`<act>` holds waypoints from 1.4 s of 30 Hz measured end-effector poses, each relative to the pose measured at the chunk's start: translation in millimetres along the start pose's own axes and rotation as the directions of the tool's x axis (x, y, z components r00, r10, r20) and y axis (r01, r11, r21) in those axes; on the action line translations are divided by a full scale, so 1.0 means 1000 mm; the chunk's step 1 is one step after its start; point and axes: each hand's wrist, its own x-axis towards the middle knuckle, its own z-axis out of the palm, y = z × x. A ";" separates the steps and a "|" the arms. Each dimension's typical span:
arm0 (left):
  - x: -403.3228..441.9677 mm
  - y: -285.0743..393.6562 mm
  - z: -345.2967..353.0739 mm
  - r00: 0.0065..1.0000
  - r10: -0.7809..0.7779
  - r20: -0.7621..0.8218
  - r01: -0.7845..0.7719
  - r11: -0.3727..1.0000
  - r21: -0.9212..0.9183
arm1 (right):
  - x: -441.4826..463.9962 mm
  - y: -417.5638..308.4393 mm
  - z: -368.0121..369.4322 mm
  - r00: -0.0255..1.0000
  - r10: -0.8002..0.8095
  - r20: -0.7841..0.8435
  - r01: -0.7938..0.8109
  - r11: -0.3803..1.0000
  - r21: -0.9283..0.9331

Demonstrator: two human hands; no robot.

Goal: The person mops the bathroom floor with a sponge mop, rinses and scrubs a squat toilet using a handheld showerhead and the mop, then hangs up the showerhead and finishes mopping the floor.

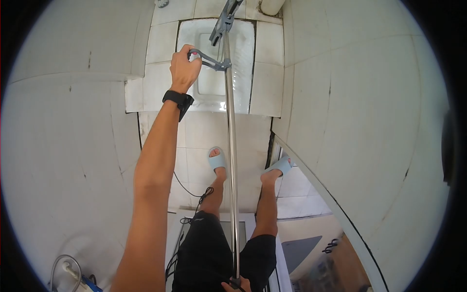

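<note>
My left hand (186, 68), with a black band on its wrist, is closed round the grey lever handle (209, 59) of a long mop. The mop's shiny metal pole (230, 126) runs down the middle of the view, and its grey head (224, 24) is above the white squat toilet basin (211, 63). At the bottom edge, my right hand (242, 283) is closed round the pole's lower end near my black shorts; part of this hand is cut off by the frame.
Light wall panels (355, 97) stand on both sides. My feet in light blue slippers (217, 159) are on the tiled floor (204, 129). A black cable (187, 191) hangs by my leg. A shower hose (65, 257) is at bottom left; a doorway opens at lower right.
</note>
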 end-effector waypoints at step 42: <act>-0.188 0.113 0.063 0.814 -0.085 0.574 0.222 0.960 -0.172 | 0.057 -0.107 -0.027 0.904 -0.344 -0.256 0.387 0.911 0.143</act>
